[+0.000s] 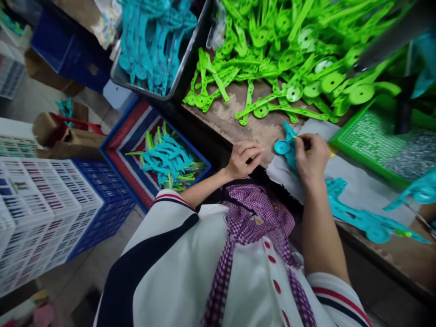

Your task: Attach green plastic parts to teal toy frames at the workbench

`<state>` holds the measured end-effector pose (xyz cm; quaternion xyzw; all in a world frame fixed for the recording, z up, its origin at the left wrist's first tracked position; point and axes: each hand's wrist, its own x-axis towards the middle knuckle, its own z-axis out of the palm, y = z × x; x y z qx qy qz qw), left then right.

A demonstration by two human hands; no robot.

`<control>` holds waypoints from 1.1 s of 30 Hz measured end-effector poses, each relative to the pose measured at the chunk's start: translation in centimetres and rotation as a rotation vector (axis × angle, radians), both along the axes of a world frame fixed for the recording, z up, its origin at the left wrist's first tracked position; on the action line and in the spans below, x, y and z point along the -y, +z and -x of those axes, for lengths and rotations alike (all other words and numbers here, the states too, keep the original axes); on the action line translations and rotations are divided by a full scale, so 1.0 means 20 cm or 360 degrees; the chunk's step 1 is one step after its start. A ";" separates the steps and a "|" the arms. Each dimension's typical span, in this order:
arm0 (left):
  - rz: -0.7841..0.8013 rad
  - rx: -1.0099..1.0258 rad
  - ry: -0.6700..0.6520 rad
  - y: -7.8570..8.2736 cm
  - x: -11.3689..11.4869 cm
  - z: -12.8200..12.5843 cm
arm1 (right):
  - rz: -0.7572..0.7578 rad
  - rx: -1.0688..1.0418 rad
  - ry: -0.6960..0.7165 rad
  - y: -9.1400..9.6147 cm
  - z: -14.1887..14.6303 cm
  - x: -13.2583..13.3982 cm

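Note:
My right hand (311,156) is closed on a teal plastic part (282,146) with a round disc on its side and a pointed end, held over the bench edge. My left hand (243,159) hovers left of it, fingers loosely curled with a gap at the thumb, and nothing shows in it. Right of my right wrist, a longer teal plastic part (361,218) lies on the bench, with a bit of bright green near its tip. Another teal part (420,188) is at the right edge. White paper (354,181) lies under my right hand.
Bright green plastic arms (289,59) with round discs are heaped across the bench. A green mesh basket (366,131) holds small metal pieces. A grey bin (170,93) is full of teal parts. Below it, a striped-lined blue crate (119,136) contains teal-and-green pieces. White crates (44,204) stand left.

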<state>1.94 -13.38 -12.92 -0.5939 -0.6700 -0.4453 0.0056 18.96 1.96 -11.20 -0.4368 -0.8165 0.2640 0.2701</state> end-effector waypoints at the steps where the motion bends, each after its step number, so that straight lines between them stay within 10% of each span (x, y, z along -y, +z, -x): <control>1: 0.0084 0.0034 0.0038 0.02 0.05 -0.02 | 0.0000 0.0013 -0.0004 0.01 0.00 0.00; 4: 0.0374 0.0214 -0.0067 0.10 0.17 -0.05 | 0.0007 0.0033 -0.0018 0.03 0.01 0.00; 11: 0.1394 0.0992 -0.1512 0.35 0.40 0.22 | 0.0023 0.0117 -0.0052 0.03 0.01 -0.01; 21: 0.1895 0.0832 -0.0980 0.31 0.68 0.33 | -0.0079 0.0113 -0.0069 -0.02 -0.01 -0.03; 33: 0.2012 0.0411 -0.1014 0.19 0.70 0.42 | -0.0067 0.0110 -0.0101 -0.01 0.00 -0.03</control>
